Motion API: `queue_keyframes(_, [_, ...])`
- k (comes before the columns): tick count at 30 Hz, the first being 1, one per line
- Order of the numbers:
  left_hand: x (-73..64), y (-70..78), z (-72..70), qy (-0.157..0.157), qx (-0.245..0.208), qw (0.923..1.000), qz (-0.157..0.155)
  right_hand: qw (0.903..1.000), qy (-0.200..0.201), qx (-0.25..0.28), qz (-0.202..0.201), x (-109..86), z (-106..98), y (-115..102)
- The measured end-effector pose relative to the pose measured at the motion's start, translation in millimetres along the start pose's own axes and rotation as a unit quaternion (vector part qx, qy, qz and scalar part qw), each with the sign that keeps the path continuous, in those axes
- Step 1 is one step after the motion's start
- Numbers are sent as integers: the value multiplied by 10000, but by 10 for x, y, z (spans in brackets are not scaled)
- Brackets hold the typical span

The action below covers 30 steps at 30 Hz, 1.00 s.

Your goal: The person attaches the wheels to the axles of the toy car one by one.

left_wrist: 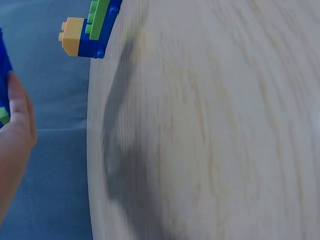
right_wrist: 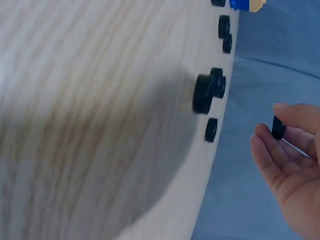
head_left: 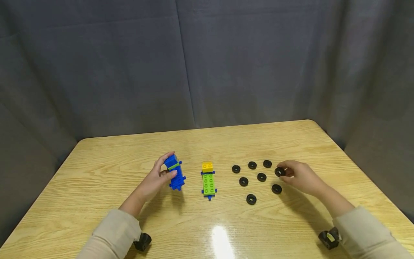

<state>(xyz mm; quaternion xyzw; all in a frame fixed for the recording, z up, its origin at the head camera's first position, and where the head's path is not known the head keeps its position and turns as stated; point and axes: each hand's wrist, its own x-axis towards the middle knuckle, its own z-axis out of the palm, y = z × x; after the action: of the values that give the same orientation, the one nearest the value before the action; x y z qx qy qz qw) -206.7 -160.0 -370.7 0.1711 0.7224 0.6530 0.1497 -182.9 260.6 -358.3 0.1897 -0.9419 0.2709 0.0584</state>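
Observation:
My left hand (head_left: 157, 182) grips a blue toy car base (head_left: 176, 174) with a thin green layer, held above the table and tilted. Small blue axle stubs stick out from its sides. In the left wrist view only part of that hand (left_wrist: 19, 117) shows at the left edge. My right hand (head_left: 300, 176) pinches a black tire (head_left: 279, 172) between thumb and fingers; the right wrist view shows the same tire (right_wrist: 278, 128) edge-on. A second toy car base (head_left: 208, 184), green on blue with a yellow block (head_left: 207, 166) at its far end, lies between my hands.
Several black tires lie flat right of the green car base, among them a near one (head_left: 251, 199) and one just below my right hand (head_left: 276, 189). The wooden table (head_left: 106, 169) ends at a grey curtain (head_left: 129, 79). Black wrist cameras hang under both sleeves.

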Motion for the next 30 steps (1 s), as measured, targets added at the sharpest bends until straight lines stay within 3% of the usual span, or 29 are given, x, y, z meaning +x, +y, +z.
queue_keyframes(7, [14, 17, 9, 529, 199, 9983, 111, 9997, 78, 160, -171, -5, 0, -147])
queue_keyframes(13, [24, 39, 48, 730, -16, 9968, 323, 9992, 165, 220, -297, -6, 5, -279])
queue_keyframes(21, [23, 59, 85, 771, -233, 9959, 422, 9981, 205, 202, -536, 0, 17, -407])
queue_keyframes(30, [10, 103, 150, 536, -772, 9950, 345, 9943, 367, 115, -992, 17, 53, -506])
